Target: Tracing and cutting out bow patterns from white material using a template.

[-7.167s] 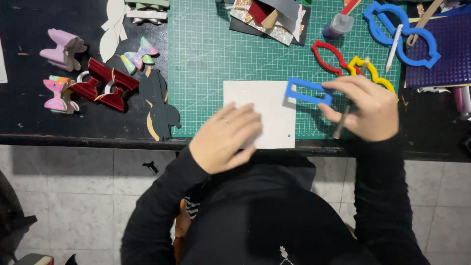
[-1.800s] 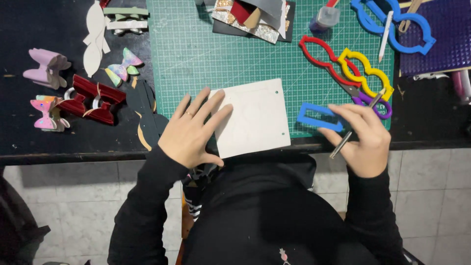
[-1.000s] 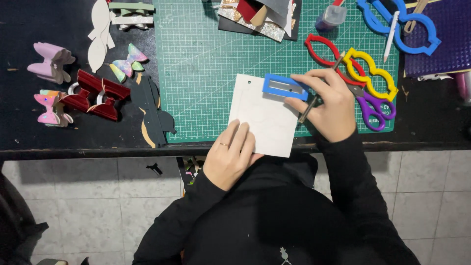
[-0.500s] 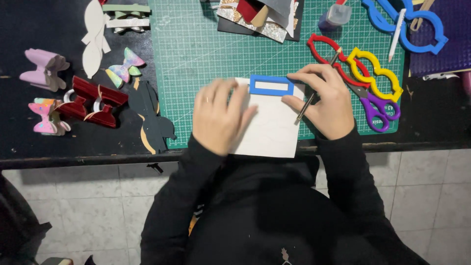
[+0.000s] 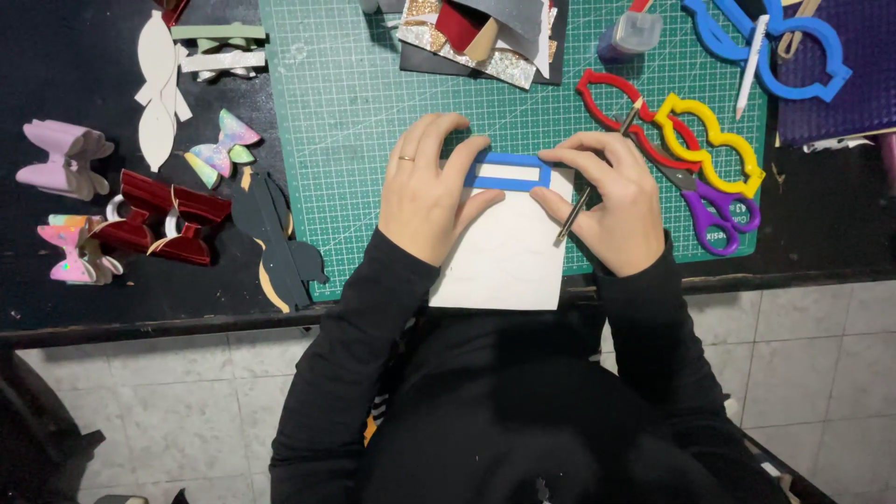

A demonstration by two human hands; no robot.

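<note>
A white sheet [image 5: 509, 252] lies on the green cutting mat [image 5: 355, 112] at the table's front edge. A blue rectangular frame template [image 5: 509, 173] rests on the sheet's top edge. My left hand [image 5: 431, 187] lies flat on the sheet, its fingertips pressing the template's left end. My right hand [image 5: 611, 201] touches the template's right end and holds a thin pen-like tool [image 5: 573, 213] slanting down to the sheet's right edge.
Red [image 5: 616, 98], yellow [image 5: 711, 149] and blue [image 5: 775, 47] bow templates and purple-handled scissors [image 5: 705, 210] lie to the right. Finished bows [image 5: 159, 219] and dark cut shapes [image 5: 275, 233] lie at left. Glitter scraps [image 5: 485, 37] and a small bottle [image 5: 633, 33] are at the back.
The blue template slid from the sheet's right side up onto its top edge. My left hand came back onto the sheet and now pins the template's left end.
</note>
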